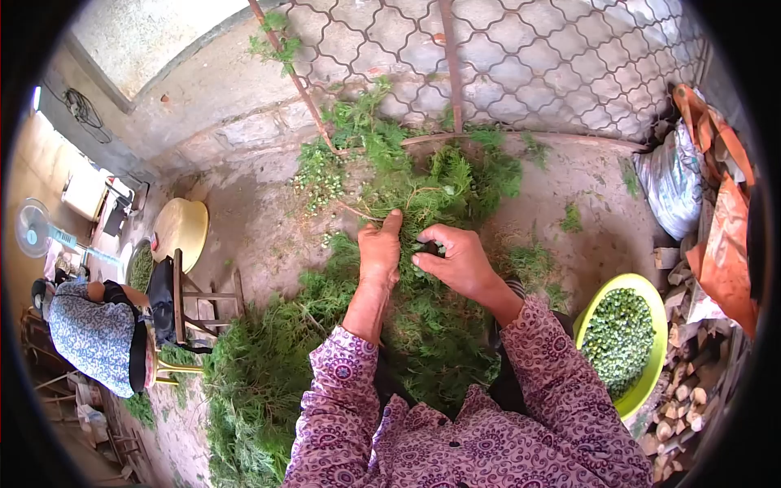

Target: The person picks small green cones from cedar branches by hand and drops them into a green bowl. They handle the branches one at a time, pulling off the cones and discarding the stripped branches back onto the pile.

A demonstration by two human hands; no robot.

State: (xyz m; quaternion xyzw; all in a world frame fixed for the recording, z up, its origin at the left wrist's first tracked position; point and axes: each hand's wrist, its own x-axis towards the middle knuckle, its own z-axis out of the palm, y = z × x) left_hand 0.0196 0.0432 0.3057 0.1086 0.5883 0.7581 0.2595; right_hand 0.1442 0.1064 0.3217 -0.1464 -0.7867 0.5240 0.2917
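I am seeing feathery green conifer foliage [451,175] stretching away beyond both hands toward the rust-brown wire-mesh panel [451,69]; the left hand's [379,250] fingers are clasping its stems, the right hand [465,264] bending just beside, grip unclear.

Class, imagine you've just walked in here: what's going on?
A person's left hand grips a leafy green branch. The right hand curls close beside it, with something dark, hard to identify, between thumb and finger. More greenery lies heaped on the ground, and a yellow-green basin of small green pieces stands to the right. Another person is at far left.
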